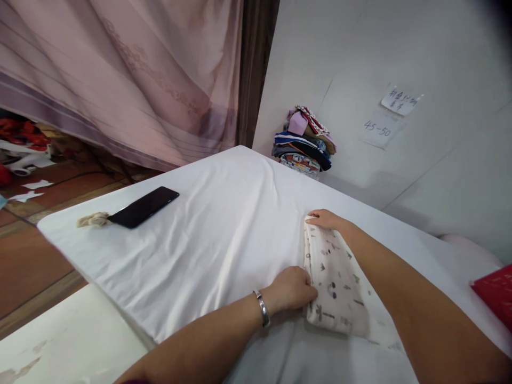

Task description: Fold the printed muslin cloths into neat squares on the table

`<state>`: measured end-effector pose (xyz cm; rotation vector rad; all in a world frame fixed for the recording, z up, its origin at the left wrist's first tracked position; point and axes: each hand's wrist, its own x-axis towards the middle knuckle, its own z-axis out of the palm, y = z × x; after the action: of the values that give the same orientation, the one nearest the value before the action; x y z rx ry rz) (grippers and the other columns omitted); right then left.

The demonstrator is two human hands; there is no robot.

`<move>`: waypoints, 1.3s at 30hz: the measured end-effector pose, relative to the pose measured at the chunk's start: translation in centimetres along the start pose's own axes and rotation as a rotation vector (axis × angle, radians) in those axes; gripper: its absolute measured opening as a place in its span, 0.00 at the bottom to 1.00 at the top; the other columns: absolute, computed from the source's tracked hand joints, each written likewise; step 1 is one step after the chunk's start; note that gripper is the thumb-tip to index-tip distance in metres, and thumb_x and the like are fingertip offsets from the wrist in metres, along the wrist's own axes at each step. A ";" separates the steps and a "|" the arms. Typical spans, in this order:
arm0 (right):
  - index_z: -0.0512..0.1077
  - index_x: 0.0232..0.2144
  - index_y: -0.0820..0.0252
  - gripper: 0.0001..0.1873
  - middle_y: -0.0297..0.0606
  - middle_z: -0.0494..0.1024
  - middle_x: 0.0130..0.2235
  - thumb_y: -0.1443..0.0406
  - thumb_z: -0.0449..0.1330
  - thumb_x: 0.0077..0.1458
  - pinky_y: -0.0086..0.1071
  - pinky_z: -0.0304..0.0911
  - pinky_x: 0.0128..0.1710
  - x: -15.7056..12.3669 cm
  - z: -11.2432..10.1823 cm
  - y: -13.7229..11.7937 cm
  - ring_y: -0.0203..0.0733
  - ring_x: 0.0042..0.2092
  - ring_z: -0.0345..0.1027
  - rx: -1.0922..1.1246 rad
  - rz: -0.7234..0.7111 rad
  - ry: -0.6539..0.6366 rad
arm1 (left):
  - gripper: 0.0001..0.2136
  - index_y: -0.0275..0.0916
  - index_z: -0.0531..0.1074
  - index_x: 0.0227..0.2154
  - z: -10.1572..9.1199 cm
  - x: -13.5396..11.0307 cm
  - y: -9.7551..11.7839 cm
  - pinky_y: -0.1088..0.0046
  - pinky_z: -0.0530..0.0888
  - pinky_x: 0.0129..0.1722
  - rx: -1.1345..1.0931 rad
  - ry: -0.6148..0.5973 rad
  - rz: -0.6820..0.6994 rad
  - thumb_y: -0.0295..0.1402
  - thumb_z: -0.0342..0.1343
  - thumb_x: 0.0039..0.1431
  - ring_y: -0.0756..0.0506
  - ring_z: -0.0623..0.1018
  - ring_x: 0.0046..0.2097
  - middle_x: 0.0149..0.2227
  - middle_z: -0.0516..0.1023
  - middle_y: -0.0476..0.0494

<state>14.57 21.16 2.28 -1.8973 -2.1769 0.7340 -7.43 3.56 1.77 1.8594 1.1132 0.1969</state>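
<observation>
A white cloth with small printed figures [336,282] lies folded in layers on the white-covered table [208,240]. My left hand [294,288], with a silver bracelet at the wrist, is closed on the cloth's left edge, near its lower corner. At the far corner of the same edge, my right hand [323,219] pinches the layers between thumb and fingers. My right forearm passes over the cloth's right side and hides part of it.
Toward the table's left end lies a black phone [146,207] with a beige strap [94,219]. A stack of folded clothes [304,141] stands by the wall. Handwritten papers [380,128] hang there. Something red [496,293] sits at the right edge; a pink curtain [160,80] hangs behind.
</observation>
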 end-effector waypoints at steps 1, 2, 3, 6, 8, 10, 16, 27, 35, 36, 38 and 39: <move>0.76 0.32 0.58 0.16 0.41 0.77 0.40 0.55 0.64 0.41 0.36 0.60 0.44 -0.2 0.0 0.0 0.49 0.43 0.68 -0.018 0.001 0.014 | 0.07 0.37 0.74 0.21 0.0 0.0 0.0 0.77 0.57 0.21 0.002 -0.001 0.000 0.32 0.51 0.42 0.51 0.64 0.23 0.18 0.66 0.51; 0.76 0.30 0.58 0.16 0.40 0.78 0.38 0.54 0.63 0.42 0.36 0.60 0.43 -0.5 0.1 0.0 0.48 0.41 0.68 -0.032 0.003 0.030 | 0.07 0.37 0.73 0.21 0.0 0.0 0.0 0.77 0.57 0.21 0.005 -0.001 0.001 0.32 0.51 0.42 0.51 0.64 0.23 0.18 0.65 0.51; 0.75 0.29 0.58 0.16 0.39 0.78 0.36 0.53 0.62 0.43 0.35 0.60 0.41 -0.7 0.1 0.1 0.47 0.40 0.69 -0.042 0.006 0.048 | 0.07 0.37 0.73 0.21 0.1 0.1 0.0 0.77 0.57 0.21 0.008 0.001 0.004 0.32 0.51 0.43 0.51 0.65 0.23 0.18 0.65 0.51; 0.74 0.29 0.59 0.16 0.38 0.77 0.34 0.53 0.59 0.45 0.32 0.60 0.37 -1.0 0.3 0.3 0.45 0.38 0.68 -0.052 0.030 0.124 | 0.07 0.38 0.72 0.21 0.3 0.2 -0.2 0.77 0.57 0.22 -0.003 0.045 0.019 0.34 0.51 0.44 0.51 0.66 0.24 0.20 0.68 0.51; 0.74 0.30 0.59 0.16 0.37 0.77 0.34 0.53 0.58 0.46 0.31 0.59 0.36 -0.9 0.4 0.4 0.44 0.37 0.68 -0.049 0.055 0.177 | 0.08 0.38 0.72 0.22 0.5 0.4 -0.4 0.77 0.58 0.23 -0.020 0.099 0.015 0.35 0.51 0.46 0.50 0.67 0.26 0.22 0.70 0.50; 0.74 0.30 0.59 0.16 0.37 0.77 0.34 0.54 0.58 0.46 0.31 0.59 0.36 -0.7 0.6 0.5 0.43 0.37 0.68 -0.041 0.071 0.211 | 0.08 0.39 0.71 0.23 0.6 0.6 -0.6 0.77 0.59 0.23 -0.042 0.137 0.001 0.36 0.51 0.47 0.50 0.67 0.26 0.24 0.71 0.50; 0.74 0.30 0.59 0.17 0.36 0.77 0.33 0.52 0.57 0.46 0.31 0.59 0.36 -0.5 0.8 1.0 0.42 0.37 0.68 -0.030 0.078 0.287 | 0.06 0.39 0.67 0.22 0.7 0.8 -0.8 0.77 0.59 0.23 -0.093 0.148 -0.018 0.36 0.51 0.47 0.51 0.67 0.26 0.22 0.69 0.51; 0.70 0.47 0.56 0.21 0.41 0.71 0.50 0.57 0.55 0.51 0.42 0.53 0.54 -1.2 1.9 1.2 0.48 0.53 0.61 -0.087 -0.014 0.467 | 0.19 0.40 0.64 0.36 0.7 -0.1 -0.1 0.74 0.64 0.32 -0.089 0.278 -0.006 0.49 0.55 0.48 0.47 0.71 0.36 0.37 0.72 0.47; 0.72 0.46 0.57 0.18 0.42 0.70 0.52 0.61 0.51 0.55 0.45 0.50 0.59 -4.8 4.2 -0.6 0.46 0.57 0.57 -0.083 -0.392 0.495 | 0.20 0.40 0.61 0.41 1.1 -0.4 0.1 0.71 0.65 0.33 0.094 0.288 0.109 0.43 0.56 0.48 0.45 0.72 0.35 0.40 0.71 0.46; 0.72 0.46 0.56 0.18 0.41 0.70 0.52 0.61 0.51 0.55 0.46 0.50 0.58 -5.0 4.6 -0.6 0.47 0.58 0.56 -0.089 -0.386 0.452 | 0.19 0.40 0.62 0.41 1.1 -0.3 0.0 0.71 0.66 0.34 0.098 0.290 0.105 0.42 0.56 0.49 0.45 0.72 0.35 0.39 0.71 0.46; 0.72 0.45 0.56 0.18 0.41 0.71 0.52 0.62 0.50 0.55 0.47 0.49 0.59 -5.2 5.0 -0.6 0.47 0.58 0.56 -0.059 -0.360 0.381 | 0.16 0.40 0.63 0.40 1.2 0.0 -0.3 0.72 0.65 0.35 0.092 0.296 0.080 0.40 0.54 0.50 0.45 0.73 0.35 0.37 0.72 0.47; 0.72 0.45 0.57 0.18 0.41 0.71 0.52 0.62 0.49 0.55 0.47 0.49 0.59 -5.2 4.9 -0.6 0.46 0.58 0.56 -0.020 -0.343 0.366 | 0.14 0.40 0.63 0.39 1.2 0.1 -0.4 0.72 0.65 0.34 0.083 0.298 0.065 0.40 0.53 0.51 0.46 0.72 0.35 0.36 0.72 0.47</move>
<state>12.85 14.86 -0.70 -1.4636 -2.1851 0.2780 -6.97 2.95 0.76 1.9864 1.2778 0.4846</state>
